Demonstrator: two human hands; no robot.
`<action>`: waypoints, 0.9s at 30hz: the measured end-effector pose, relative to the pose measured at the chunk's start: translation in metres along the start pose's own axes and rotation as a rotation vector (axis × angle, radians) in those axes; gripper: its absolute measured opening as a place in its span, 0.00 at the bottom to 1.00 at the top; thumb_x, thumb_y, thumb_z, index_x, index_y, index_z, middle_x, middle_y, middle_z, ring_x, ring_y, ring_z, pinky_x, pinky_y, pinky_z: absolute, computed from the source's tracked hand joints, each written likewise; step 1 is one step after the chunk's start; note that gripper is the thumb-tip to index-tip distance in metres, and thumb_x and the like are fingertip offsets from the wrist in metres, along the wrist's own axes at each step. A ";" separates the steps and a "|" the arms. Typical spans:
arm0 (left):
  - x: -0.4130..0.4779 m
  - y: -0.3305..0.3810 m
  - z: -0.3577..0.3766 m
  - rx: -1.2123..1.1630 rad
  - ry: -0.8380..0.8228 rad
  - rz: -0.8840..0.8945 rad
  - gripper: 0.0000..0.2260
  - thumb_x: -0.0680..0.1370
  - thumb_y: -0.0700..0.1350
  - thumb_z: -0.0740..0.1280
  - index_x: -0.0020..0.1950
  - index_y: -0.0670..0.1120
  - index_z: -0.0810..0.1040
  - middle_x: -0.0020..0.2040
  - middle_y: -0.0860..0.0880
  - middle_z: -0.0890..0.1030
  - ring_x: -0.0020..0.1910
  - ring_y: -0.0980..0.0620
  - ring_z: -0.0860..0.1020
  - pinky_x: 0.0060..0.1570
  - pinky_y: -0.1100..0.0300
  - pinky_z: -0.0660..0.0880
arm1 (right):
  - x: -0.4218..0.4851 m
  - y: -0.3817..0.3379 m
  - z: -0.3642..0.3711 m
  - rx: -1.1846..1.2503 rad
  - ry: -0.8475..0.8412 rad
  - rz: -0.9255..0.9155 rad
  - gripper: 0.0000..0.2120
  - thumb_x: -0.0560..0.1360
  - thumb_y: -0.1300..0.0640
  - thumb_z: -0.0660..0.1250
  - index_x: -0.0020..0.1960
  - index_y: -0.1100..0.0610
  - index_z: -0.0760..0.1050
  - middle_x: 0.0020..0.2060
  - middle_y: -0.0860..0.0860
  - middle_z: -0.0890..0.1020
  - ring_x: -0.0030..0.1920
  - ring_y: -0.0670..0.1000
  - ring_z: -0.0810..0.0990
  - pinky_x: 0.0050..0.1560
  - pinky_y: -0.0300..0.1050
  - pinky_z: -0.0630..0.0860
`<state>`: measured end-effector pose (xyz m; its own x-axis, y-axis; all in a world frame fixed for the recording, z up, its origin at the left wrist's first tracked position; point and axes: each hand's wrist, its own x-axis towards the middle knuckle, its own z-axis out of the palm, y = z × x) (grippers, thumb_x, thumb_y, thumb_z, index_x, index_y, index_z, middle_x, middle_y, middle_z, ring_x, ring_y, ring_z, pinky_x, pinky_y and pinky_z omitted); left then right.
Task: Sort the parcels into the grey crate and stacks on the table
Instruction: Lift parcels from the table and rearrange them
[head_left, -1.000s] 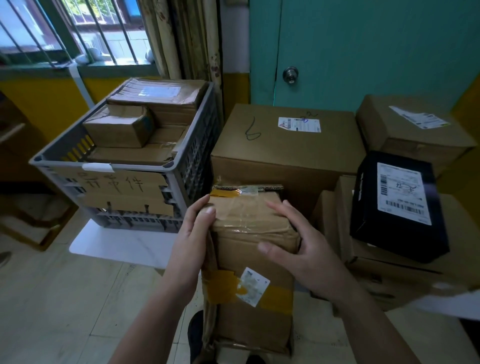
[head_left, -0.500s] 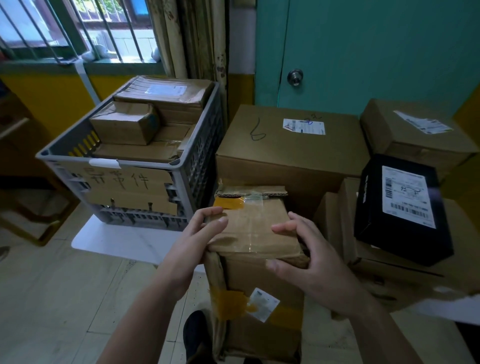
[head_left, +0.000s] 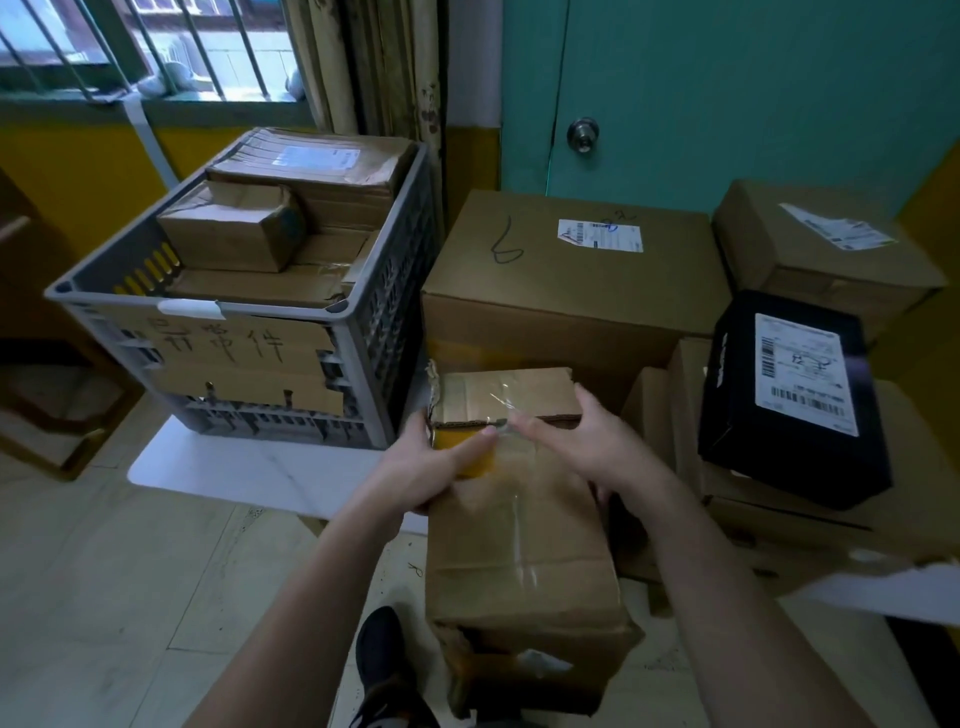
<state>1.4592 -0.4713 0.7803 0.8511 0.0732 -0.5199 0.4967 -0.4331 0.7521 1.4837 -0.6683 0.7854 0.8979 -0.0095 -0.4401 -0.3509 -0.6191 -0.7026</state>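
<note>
**Parcel tipped flat, both hands at its far end**

1. Change from the earlier frame: the brown parcel (head_left: 519, 525) has been tipped forward. Its taped long face now points up, and the end with the white label and yellow band has dropped to the near, lower end. Both hands have shifted up to the far end.
2. Position: the parcel is held across the near edge of the desk (head_left: 249, 473), just beside the near right corner of the grey crate (head_left: 358, 332) and in front of the large carton (head_left: 566, 291).
3. Markings:
   - The large carton carries a hand-drawn "6" and a white shipping label.
   - The cardboard sign (head_left: 234, 358) on the crate front shows three handwritten characters.
   - The black box (head_left: 789, 405) has a barcode label, its print too small to read.
4. Hands: the left hand (head_left: 431, 467) grips the far left corner, thumb laid on yellow tape. The right hand (head_left: 587, 447) clasps the far right corner, index finger extended across the top.
</note>
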 end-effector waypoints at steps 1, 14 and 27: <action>0.003 0.001 0.002 0.059 0.015 0.011 0.54 0.63 0.74 0.69 0.81 0.51 0.52 0.73 0.45 0.71 0.63 0.45 0.76 0.55 0.52 0.78 | 0.006 0.001 0.005 -0.053 0.016 -0.007 0.61 0.57 0.20 0.66 0.81 0.46 0.48 0.74 0.51 0.68 0.68 0.56 0.73 0.56 0.54 0.80; 0.027 0.013 0.007 0.276 0.136 -0.048 0.44 0.75 0.66 0.67 0.81 0.46 0.49 0.74 0.41 0.69 0.65 0.41 0.75 0.54 0.51 0.77 | 0.028 0.009 0.015 -0.105 0.091 -0.036 0.40 0.73 0.38 0.67 0.79 0.45 0.54 0.69 0.51 0.75 0.66 0.56 0.74 0.65 0.53 0.73; 0.022 0.022 0.010 0.332 0.156 -0.099 0.52 0.72 0.71 0.67 0.81 0.41 0.47 0.70 0.40 0.73 0.61 0.41 0.77 0.51 0.50 0.80 | 0.018 -0.002 0.014 -0.200 0.119 0.001 0.46 0.69 0.32 0.69 0.79 0.49 0.54 0.69 0.53 0.73 0.67 0.57 0.73 0.63 0.54 0.74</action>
<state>1.4875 -0.4879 0.7811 0.8299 0.2541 -0.4966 0.5175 -0.6830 0.5155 1.4971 -0.6567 0.7711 0.9270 -0.0955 -0.3627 -0.3025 -0.7620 -0.5725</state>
